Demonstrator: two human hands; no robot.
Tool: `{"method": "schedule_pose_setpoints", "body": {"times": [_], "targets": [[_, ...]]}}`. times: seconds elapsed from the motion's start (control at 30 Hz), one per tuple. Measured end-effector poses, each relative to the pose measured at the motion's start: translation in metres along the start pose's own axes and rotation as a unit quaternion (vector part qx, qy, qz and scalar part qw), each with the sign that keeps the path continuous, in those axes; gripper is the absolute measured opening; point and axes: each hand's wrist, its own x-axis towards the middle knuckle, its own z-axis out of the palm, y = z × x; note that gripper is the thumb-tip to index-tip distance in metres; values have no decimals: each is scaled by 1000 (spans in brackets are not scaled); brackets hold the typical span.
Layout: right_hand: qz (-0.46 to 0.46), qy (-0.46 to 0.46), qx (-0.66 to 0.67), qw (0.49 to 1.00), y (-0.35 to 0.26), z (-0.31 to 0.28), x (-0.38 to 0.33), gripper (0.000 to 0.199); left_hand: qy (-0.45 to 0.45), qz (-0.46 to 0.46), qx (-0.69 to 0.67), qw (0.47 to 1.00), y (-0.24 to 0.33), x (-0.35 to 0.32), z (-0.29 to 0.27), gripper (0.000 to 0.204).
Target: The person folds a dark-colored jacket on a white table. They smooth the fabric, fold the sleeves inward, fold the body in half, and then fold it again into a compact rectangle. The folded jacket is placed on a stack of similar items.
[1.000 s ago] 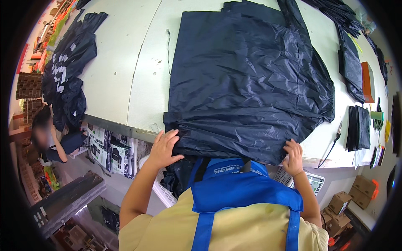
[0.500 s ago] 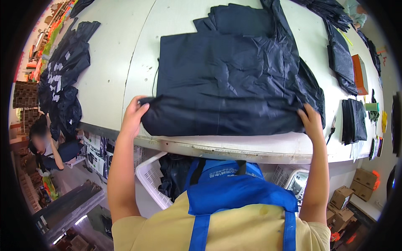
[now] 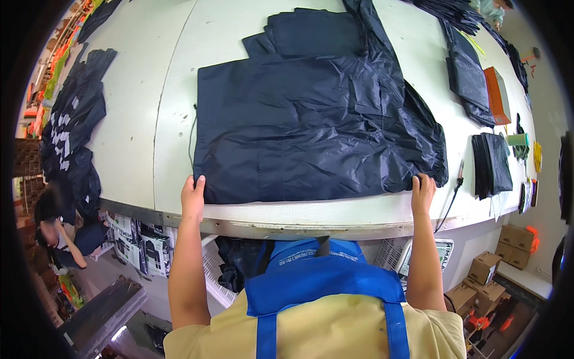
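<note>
Now the dark navy garment [image 3: 311, 128] is lying folded flat on the white table [image 3: 137, 119], its near edge pulled square to the table's front — a second ago it was hanging over. Left hand [image 3: 193, 197] and right hand [image 3: 423, 190] are pinching its lower corners, fingers curled shut on the cloth — the fold is being smoothed out.

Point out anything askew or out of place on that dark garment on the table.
The garment lies mostly flat and squared, left hand and right hand at its near corners. Its right side bunches out in wrinkled folds past the straight edge, and a loose flap sticks out at the far end.
</note>
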Motion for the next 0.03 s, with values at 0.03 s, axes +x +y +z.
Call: {"method": "schedule_pose_setpoints", "body": {"times": [0.03], "targets": [[68,-122,23,990,15,2,6,34,23,-7,51,998,13,-3,5,37]]}}
